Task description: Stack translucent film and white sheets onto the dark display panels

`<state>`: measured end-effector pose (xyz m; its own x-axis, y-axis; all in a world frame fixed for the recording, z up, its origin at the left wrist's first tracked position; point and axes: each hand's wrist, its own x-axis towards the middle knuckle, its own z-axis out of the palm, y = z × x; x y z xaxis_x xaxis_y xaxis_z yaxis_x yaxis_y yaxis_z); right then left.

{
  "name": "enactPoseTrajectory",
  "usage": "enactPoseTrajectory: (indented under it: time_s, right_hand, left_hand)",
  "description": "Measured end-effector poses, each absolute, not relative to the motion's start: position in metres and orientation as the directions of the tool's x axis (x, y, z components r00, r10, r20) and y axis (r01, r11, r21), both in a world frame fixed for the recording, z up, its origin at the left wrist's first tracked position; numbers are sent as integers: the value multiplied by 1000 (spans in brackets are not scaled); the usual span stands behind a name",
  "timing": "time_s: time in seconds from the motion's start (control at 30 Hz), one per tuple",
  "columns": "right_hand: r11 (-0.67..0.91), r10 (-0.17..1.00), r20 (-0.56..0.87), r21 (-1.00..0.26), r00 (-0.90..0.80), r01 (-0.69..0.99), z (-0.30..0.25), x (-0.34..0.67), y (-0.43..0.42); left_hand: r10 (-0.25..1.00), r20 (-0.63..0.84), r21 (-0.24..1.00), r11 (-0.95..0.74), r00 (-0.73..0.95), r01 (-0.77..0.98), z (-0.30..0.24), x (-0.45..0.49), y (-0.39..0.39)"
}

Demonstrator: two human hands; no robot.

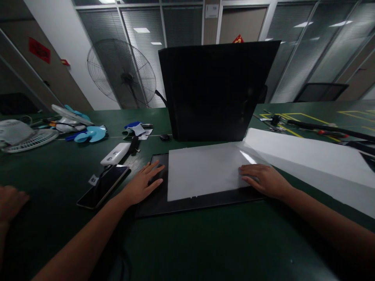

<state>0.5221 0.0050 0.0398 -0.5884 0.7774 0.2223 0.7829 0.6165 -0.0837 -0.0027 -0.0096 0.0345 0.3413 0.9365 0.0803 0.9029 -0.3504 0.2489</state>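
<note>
A flat black panel (pixel 155 207) lies on the green table, with a whitish sheet (pixel 202 171) over most of it. My left hand (pixel 143 182) rests at the panel's left end, fingers spread, thumb pointing toward the sheet. On the sheet's right part lies my right hand (pixel 262 179), palm down with fingers stretched out. Neither hand grips anything. Behind the sheet stands a large black panel (pixel 216 89), upright and leaning slightly back. A long white sheet (pixel 310 164) spreads out to the right, its near corner beside the black panel.
On the left lie a phone (pixel 104 186), a white device (pixel 116 153), blue fan blades (pixel 91 134) and a white fan guard (pixel 35 140). Another person's hand (pixel 11 201) rests at the left edge. A black rod (pixel 328 128) lies at the right. A large fan (pixel 125 76) stands behind.
</note>
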Motion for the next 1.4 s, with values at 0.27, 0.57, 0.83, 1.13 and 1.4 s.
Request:
enactPoseTrajectory:
  time_s: [0.27, 0.57, 0.83, 1.13, 1.4]
  right_hand:
    - [707, 704, 216, -121, -677, 697, 41, 500, -12]
    - [708, 701, 118, -234, -703, 666, 45, 503, -11]
    - [795, 557, 84, -339, -826, 502, 50, 501, -15]
    - [833, 455, 115, -407, -883, 375, 56, 488, -27]
    - [875, 472, 333, -288, -817, 388, 43, 509, -10]
  left_hand:
    - [936, 56, 238, -350, 347, 906, 35, -2, -9]
    - [959, 89, 236, -283, 269, 930, 36, 0, -8]
    - [983, 147, 140, -127, 106, 982, 39, 5, -6]
    - [987, 128, 91, -109, 97, 990, 28, -2, -3]
    - [991, 87, 71, -112, 105, 991, 35, 2, -5]
